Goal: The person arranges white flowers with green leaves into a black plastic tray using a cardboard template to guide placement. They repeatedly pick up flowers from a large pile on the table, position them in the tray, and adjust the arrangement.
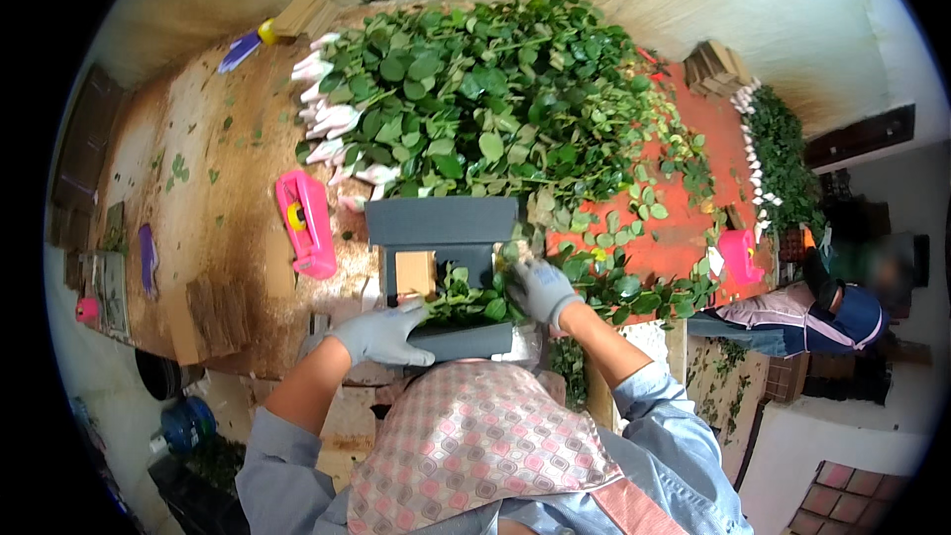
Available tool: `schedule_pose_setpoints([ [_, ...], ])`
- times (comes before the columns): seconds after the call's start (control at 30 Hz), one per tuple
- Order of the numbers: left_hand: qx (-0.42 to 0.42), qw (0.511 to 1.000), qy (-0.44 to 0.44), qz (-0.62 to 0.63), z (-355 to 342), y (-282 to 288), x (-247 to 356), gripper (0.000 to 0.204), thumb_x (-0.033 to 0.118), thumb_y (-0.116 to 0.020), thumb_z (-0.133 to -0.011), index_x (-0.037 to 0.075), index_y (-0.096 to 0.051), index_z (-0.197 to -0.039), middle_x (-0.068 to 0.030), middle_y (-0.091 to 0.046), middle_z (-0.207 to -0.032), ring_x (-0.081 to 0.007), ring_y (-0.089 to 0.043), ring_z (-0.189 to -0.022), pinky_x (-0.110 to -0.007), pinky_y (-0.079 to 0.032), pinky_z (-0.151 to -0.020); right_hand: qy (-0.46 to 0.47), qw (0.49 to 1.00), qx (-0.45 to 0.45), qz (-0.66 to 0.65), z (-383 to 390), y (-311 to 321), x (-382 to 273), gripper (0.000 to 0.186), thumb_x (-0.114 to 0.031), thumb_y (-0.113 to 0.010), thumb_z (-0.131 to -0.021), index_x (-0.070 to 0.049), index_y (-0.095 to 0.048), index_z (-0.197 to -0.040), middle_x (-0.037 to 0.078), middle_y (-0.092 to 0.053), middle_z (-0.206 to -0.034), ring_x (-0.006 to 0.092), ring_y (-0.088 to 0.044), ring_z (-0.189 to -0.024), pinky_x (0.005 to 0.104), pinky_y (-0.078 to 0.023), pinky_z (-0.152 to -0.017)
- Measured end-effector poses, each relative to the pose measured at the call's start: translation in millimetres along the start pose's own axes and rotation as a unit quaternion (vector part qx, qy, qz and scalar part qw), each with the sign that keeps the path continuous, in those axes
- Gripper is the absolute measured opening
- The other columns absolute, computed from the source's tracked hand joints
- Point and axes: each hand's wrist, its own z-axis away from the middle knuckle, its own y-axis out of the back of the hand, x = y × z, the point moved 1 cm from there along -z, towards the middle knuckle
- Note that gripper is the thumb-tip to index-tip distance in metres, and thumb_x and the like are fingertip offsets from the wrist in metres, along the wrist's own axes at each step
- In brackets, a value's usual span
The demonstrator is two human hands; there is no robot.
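Note:
An open dark grey box [441,219] sits at the table's front, with a cardboard piece [415,271] and leafy rose stems [471,302] inside. My left hand [386,335], in a grey glove, is at the box's front left corner, fingers bent over its edge; exactly what they grip is unclear. My right hand [538,289], also gloved, is at the box's right side, fingers curled onto the leafy stems, fingertips partly hidden. A large pile of leafy stems [475,89] with pale wrapped heads lies behind the box. More loose stems [629,287] extend to the right.
Pink tape dispensers [309,228] [735,256] flank the box. Cardboard stacks [213,322] lie front left, with purple gloves [149,258] farther left. A second stem bundle [783,154] is at far right, where another person [822,317] stands. A red sheet [674,238] covers the right tabletop.

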Motion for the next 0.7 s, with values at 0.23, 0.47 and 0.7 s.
schedule_pose_setpoints([
  [0.23,0.018,0.999,-0.015,-0.026,-6.3,-5.5,-6.7,0.099,0.065,-0.064,-0.083,-0.002,-0.036,-0.151,-0.0260,-0.029,-0.160,-0.0403,-0.043,-0.140,-0.039,-0.037,-0.115,-0.043,0.985,-0.021,-0.163,-3.0,39.7,29.0,0.030,-0.029,-0.059,-0.095,-0.007,-0.067,-0.113,0.023,-0.068,-0.116,0.0418,-0.064,-0.105,0.0473,-0.052,-0.091],
  [0.47,-0.001,1.000,0.009,-0.019,-3.2,-2.2,-3.7,0.099,0.066,-0.061,-0.086,0.000,-0.033,-0.154,-0.0230,-0.023,-0.164,-0.0378,-0.036,-0.146,-0.039,-0.033,-0.118,0.075,0.940,0.302,-0.137,-131.8,156.4,37.6,0.023,-0.016,-0.059,-0.091,-0.006,-0.063,-0.111,0.022,-0.065,-0.101,0.0429,-0.062,-0.097,0.0484,-0.051,-0.084],
  [0.7,0.011,1.000,-0.006,-0.006,-8.5,-4.1,-7.3,0.095,0.064,-0.063,-0.084,0.002,-0.037,-0.152,-0.0229,-0.028,-0.162,-0.0380,-0.038,-0.144,-0.041,-0.036,-0.116,0.032,0.963,0.266,0.027,-256.5,191.3,32.6,0.026,-0.017,-0.054,-0.094,-0.007,-0.063,-0.117,0.017,-0.067,-0.114,0.0376,-0.065,-0.105,0.0455,-0.052,-0.090],
])
